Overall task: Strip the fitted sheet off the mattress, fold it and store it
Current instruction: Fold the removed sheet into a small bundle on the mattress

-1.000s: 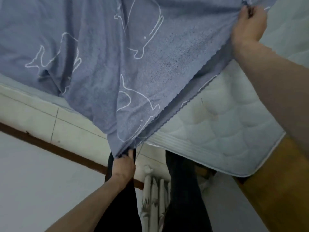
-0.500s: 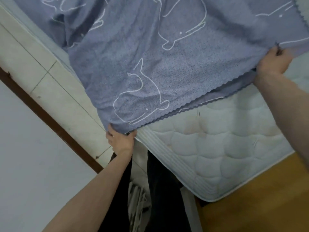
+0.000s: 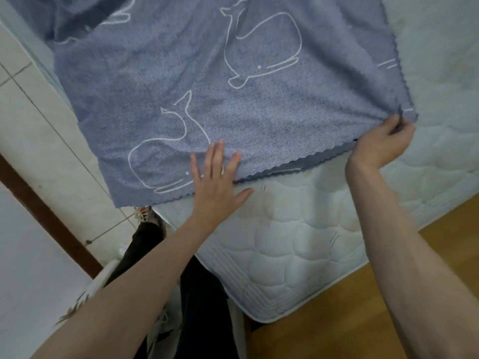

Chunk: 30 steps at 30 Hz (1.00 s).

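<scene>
The blue sheet (image 3: 207,94) with white whale outlines lies spread over the white quilted mattress (image 3: 290,244), folded so that two scalloped edges run together along its near side. My left hand (image 3: 217,182) rests flat on the sheet's near edge, fingers straight and spread. My right hand (image 3: 381,143) pinches the sheet's near right corner just above the mattress top. The sheet's left part hangs over the mattress side toward the wall.
A white tiled wall with a brown strip (image 3: 49,218) runs along the left. Wooden floor (image 3: 388,307) shows at lower right past the mattress corner. My dark-trousered legs (image 3: 199,301) stand at the mattress edge beside a white patterned object (image 3: 85,299).
My left hand has let go of the sheet's near left corner and now lies flat on the edge further right. My right hand has lowered its corner toward the mattress.
</scene>
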Each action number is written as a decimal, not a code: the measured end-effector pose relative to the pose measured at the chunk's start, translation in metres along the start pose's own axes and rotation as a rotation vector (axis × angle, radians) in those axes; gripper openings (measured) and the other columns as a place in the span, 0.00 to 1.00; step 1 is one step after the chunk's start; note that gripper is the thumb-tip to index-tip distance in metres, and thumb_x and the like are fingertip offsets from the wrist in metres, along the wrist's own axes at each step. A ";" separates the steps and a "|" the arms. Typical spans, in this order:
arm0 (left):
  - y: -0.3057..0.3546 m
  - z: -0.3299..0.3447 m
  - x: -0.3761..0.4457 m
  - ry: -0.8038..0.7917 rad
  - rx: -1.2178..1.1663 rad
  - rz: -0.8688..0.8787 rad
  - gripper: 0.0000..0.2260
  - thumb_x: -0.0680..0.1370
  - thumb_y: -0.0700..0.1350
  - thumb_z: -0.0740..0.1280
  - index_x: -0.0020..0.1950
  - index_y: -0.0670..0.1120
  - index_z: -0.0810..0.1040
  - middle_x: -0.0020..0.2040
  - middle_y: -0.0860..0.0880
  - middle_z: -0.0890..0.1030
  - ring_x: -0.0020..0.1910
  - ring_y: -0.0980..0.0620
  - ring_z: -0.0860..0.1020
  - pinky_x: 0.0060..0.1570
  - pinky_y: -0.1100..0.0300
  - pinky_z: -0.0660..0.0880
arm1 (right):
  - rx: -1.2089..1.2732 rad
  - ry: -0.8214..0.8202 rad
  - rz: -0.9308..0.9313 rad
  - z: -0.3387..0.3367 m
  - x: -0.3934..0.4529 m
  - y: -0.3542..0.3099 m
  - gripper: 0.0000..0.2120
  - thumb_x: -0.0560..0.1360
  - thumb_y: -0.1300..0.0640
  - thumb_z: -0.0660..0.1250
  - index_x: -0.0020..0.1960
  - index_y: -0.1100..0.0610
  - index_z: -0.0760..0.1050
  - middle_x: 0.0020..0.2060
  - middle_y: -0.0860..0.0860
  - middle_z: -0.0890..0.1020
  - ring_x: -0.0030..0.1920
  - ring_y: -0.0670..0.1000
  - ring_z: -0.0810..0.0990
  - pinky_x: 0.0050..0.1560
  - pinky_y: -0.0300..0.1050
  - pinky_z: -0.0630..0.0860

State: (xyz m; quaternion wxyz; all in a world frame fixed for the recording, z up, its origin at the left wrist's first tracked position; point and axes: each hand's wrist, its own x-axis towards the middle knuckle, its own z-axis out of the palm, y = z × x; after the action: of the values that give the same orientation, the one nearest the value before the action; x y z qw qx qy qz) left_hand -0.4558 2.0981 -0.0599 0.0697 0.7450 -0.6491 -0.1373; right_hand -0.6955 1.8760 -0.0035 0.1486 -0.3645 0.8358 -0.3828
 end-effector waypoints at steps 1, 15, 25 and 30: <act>0.018 -0.001 0.014 0.006 0.000 0.035 0.42 0.73 0.72 0.64 0.80 0.49 0.60 0.82 0.39 0.55 0.81 0.40 0.53 0.73 0.29 0.51 | 0.032 0.024 0.003 -0.006 -0.002 -0.006 0.09 0.82 0.60 0.61 0.52 0.65 0.76 0.44 0.53 0.76 0.45 0.47 0.72 0.46 0.27 0.67; -0.031 -0.012 -0.007 -0.001 -0.016 -0.299 0.25 0.68 0.31 0.68 0.64 0.44 0.79 0.65 0.42 0.77 0.59 0.36 0.73 0.51 0.44 0.71 | 0.008 -0.101 0.242 0.001 0.111 0.033 0.09 0.81 0.54 0.64 0.49 0.58 0.80 0.41 0.49 0.79 0.43 0.49 0.75 0.46 0.40 0.72; -0.034 -0.011 -0.022 -0.121 0.037 -0.384 0.17 0.68 0.45 0.61 0.54 0.44 0.78 0.46 0.40 0.76 0.47 0.36 0.75 0.49 0.42 0.67 | -0.169 -0.235 0.215 0.013 0.163 0.095 0.10 0.77 0.50 0.70 0.51 0.56 0.81 0.44 0.51 0.85 0.45 0.51 0.80 0.52 0.43 0.75; -0.023 -0.025 -0.020 -0.342 0.015 -0.358 0.28 0.70 0.53 0.53 0.59 0.39 0.80 0.52 0.36 0.79 0.52 0.33 0.76 0.53 0.37 0.69 | -0.158 -0.148 0.192 0.016 0.170 0.110 0.10 0.77 0.49 0.69 0.52 0.54 0.82 0.47 0.50 0.86 0.45 0.48 0.79 0.47 0.38 0.70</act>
State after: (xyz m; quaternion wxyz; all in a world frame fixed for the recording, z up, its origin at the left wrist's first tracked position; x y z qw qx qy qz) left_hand -0.4293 2.1196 -0.0398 -0.0722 0.8145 -0.5101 -0.2668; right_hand -0.8590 1.7926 -0.0916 0.2165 -0.3206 0.8810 -0.2722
